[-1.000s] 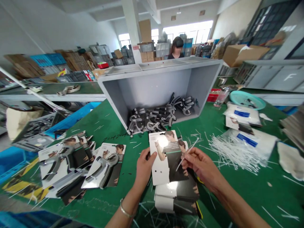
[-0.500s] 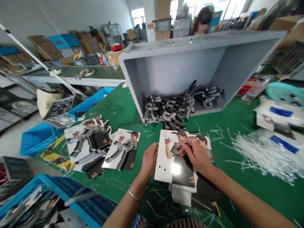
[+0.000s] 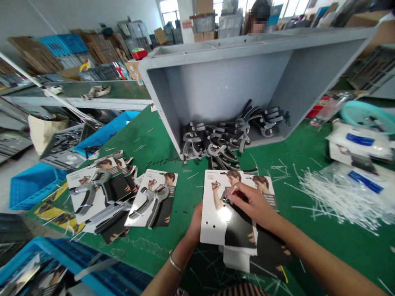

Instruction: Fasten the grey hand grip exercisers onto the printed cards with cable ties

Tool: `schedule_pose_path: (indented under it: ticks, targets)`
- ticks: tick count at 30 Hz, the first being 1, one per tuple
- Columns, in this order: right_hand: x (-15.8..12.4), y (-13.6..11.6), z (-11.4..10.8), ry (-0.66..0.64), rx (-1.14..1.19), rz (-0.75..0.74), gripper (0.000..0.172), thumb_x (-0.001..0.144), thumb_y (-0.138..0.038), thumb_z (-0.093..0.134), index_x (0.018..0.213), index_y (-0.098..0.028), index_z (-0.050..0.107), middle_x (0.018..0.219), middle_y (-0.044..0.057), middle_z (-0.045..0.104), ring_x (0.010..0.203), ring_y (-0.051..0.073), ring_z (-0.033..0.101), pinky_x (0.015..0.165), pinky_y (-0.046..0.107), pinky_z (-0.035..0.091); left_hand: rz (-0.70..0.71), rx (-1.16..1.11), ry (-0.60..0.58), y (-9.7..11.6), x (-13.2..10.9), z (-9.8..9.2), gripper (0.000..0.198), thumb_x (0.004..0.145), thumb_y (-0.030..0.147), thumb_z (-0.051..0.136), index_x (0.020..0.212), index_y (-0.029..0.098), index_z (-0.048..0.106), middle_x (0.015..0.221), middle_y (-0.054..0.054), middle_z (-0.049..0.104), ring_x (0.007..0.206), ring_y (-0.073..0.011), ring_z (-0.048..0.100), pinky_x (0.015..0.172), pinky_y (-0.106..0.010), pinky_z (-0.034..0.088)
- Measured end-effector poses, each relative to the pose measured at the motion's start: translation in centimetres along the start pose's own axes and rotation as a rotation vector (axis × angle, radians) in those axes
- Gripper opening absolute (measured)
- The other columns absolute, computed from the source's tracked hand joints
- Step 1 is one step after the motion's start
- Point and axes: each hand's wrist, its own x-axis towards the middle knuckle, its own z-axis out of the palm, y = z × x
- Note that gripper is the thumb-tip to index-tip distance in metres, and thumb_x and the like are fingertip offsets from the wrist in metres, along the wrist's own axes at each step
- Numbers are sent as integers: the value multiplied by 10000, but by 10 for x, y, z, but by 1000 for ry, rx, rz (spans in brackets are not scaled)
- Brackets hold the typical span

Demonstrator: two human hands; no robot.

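A printed backing card (image 3: 211, 234) with punched holes lies over a stack of similar cards (image 3: 237, 261) on the green table. My left hand (image 3: 195, 224) grips the card's left edge, its fingertips hidden behind it. Over the card's middle, my right hand (image 3: 253, 203) pinches a white cable tie (image 3: 232, 191) close to the holes. To the left, a hand gripper on its card (image 3: 153, 201) lies flat. Beyond it is a pile of carded hand grippers (image 3: 92, 185). Loose hand grippers (image 3: 220, 142) spill from the grey crate (image 3: 222, 86) in front.
A heap of white cable ties (image 3: 336, 201) lies at the right, beside plastic bags (image 3: 359, 142) and a turquoise basin (image 3: 367, 115). A blue crate (image 3: 77, 257) with carded grippers stands at lower left. Another person (image 3: 259, 18) is behind the grey crate.
My left hand has slid lower and further behind the card's edge. The tie in my right hand now points steeply at the holes rather than lying across. The view has shifted slightly right.
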Motion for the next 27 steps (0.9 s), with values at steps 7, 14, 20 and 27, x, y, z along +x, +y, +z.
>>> schedule_pose_path:
  ticks: [7, 14, 20, 27]
  targets:
    - [1, 2, -3, 8, 53, 29, 140, 936, -345, 573, 912, -221, 633, 832, 22, 643, 745, 175, 571, 702, 304, 439, 54, 148, -271, -1, -39, -44, 284, 713, 306, 777, 955, 169, 715, 866, -45, 731, 788, -188, 660, 669, -245, 496]
    - [-1, -1, 1, 12, -90, -68, 131, 941, -325, 554, 913, -227, 634, 857, 30, 649, 768, 184, 573, 725, 311, 427, 127, 327, -359, 3, -38, -40, 235, 788, 334, 701, 939, 165, 763, 860, -65, 719, 933, -244, 645, 833, -330, 512]
    - [-6, -2, -5, 35, 63, -19, 160, 941, -378, 560, 922, -225, 602, 791, 4, 606, 690, 159, 528, 653, 278, 400, 574, 625, -146, 30, -48, -17, 181, 828, 194, 607, 898, 205, 774, 971, -74, 683, 895, -210, 611, 828, -301, 481]
    - [-17, -2, -9, 72, 64, -62, 109, 957, -333, 536, 944, -229, 563, 853, 23, 591, 767, 179, 535, 703, 299, 415, 506, 777, -309, 48, -36, 15, 118, 768, 151, 641, 726, 162, 750, 709, -35, 673, 659, -170, 554, 660, -263, 452]
